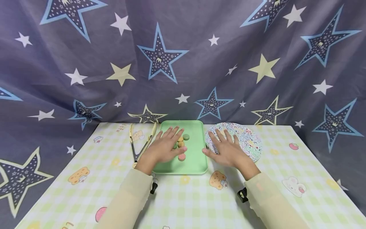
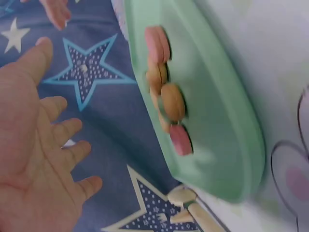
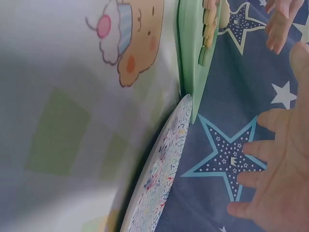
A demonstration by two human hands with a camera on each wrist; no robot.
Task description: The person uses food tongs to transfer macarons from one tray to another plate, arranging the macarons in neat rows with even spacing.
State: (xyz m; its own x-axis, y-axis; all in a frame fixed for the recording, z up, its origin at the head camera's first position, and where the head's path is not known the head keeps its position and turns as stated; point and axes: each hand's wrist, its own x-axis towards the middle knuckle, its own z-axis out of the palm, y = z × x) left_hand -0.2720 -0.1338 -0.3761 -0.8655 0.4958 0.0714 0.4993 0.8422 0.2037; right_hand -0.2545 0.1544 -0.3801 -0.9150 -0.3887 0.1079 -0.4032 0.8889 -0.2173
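Note:
My left hand (image 1: 164, 148) is held over the left part of a light green tray (image 1: 197, 149), fingers spread and nothing in its grasp. Several small macarons, among them a pink macaron (image 1: 181, 157), a yellow-orange macaron (image 1: 181, 144) and a green macaron (image 1: 186, 137), lie in the tray, partly covered by this hand in the head view. In the left wrist view an orange macaron (image 2: 173, 101) and a second pink macaron (image 2: 181, 140) show. Over the near left edge of a round speckled plate (image 1: 248, 140), my right hand (image 1: 227, 151) is likewise spread and holds nothing.
Tongs (image 1: 148, 141) with pale tips lie spread apart left of the tray, handle end beside my left wrist. A checked, cartoon-printed cloth (image 1: 183, 197) covers the table. Behind its far edge hangs a dark star-patterned curtain (image 1: 194, 70).

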